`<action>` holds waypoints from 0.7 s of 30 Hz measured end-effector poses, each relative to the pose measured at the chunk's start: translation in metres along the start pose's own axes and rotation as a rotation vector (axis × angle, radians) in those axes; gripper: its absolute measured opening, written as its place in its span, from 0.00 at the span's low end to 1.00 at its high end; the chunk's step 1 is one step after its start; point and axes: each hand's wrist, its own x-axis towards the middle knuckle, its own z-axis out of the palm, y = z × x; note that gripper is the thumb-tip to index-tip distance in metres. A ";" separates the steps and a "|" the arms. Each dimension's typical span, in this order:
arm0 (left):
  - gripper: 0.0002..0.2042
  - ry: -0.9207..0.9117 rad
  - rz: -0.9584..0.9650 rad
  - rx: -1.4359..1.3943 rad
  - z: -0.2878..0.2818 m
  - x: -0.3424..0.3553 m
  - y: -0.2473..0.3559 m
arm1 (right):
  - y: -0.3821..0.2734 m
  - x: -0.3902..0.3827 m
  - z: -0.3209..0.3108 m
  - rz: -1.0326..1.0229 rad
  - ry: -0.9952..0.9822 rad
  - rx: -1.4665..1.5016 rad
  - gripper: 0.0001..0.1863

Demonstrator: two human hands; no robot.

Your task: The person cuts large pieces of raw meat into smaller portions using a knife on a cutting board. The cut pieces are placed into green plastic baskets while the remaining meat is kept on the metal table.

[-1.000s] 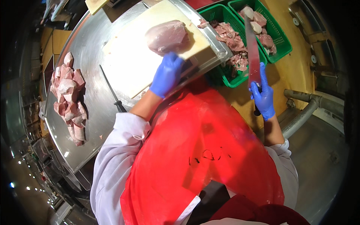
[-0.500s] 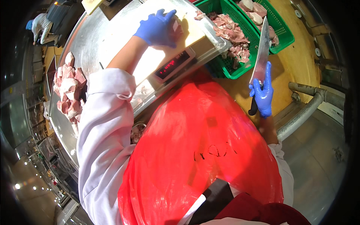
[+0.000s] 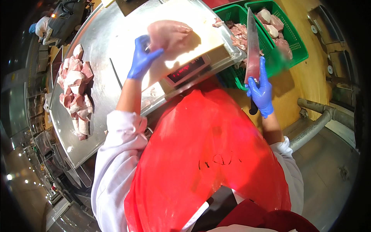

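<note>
Slab of raw meat (image 3: 169,34): pale pink, held in the air above the white platform (image 3: 193,42) of the weighing scale (image 3: 185,71), whose red digit display faces the person. The left hand (image 3: 142,58), in a blue glove, grips the slab at its left edge with fingers closed on it. Half a second earlier this hand lay flat on top of the slab, pressing it against the platform; the slab has since been raised and shifted toward the person.

The right hand (image 3: 261,91), also blue-gloved, is clamped around the dark handle of a large knife (image 3: 253,46), blade pointing up and away, over the near edge of the green basket (image 3: 297,50). The knife stands nearly as before, slightly more upright. The two hands are well apart.

The basket holds further cut meat pieces. The scale rests on a steel table (image 3: 100,77); a heap of meat chunks (image 3: 75,89) lies at the table's left side, well apart from the scale. A red apron (image 3: 208,154) covers the person's front.
</note>
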 end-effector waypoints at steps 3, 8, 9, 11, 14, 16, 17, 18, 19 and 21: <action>0.35 0.083 -0.038 -0.233 -0.034 -0.005 -0.003 | 0.006 0.022 0.029 -0.016 -0.042 0.181 0.37; 0.19 -0.057 0.059 0.064 -0.013 0.038 0.005 | -0.033 0.073 0.115 0.041 -0.255 0.443 0.26; 0.18 -0.112 -0.069 0.136 -0.013 0.040 -0.002 | -0.043 0.082 0.136 0.054 -0.292 0.470 0.24; 0.18 -0.007 0.107 0.242 -0.010 0.040 -0.022 | -0.048 0.099 0.179 0.045 -0.328 0.540 0.23; 0.21 0.215 0.239 0.480 0.019 0.006 -0.019 | -0.035 0.147 0.206 -0.035 -0.374 0.585 0.20; 0.22 0.219 0.218 0.394 0.027 -0.029 -0.009 | -0.021 0.190 0.189 -0.055 -0.403 0.546 0.20; 0.22 0.154 0.032 0.165 0.025 -0.045 0.000 | -0.023 0.204 0.177 -0.064 -0.406 0.515 0.20; 0.21 0.093 -0.150 -0.065 0.021 -0.055 0.003 | -0.033 0.210 0.165 -0.020 -0.421 0.452 0.20; 0.18 0.123 -0.202 -0.093 0.007 -0.058 0.000 | -0.040 0.210 0.156 -0.051 -0.350 0.373 0.20; 0.17 0.209 -0.021 0.194 -0.012 -0.049 0.000 | -0.049 0.199 0.143 -0.104 -0.252 0.363 0.19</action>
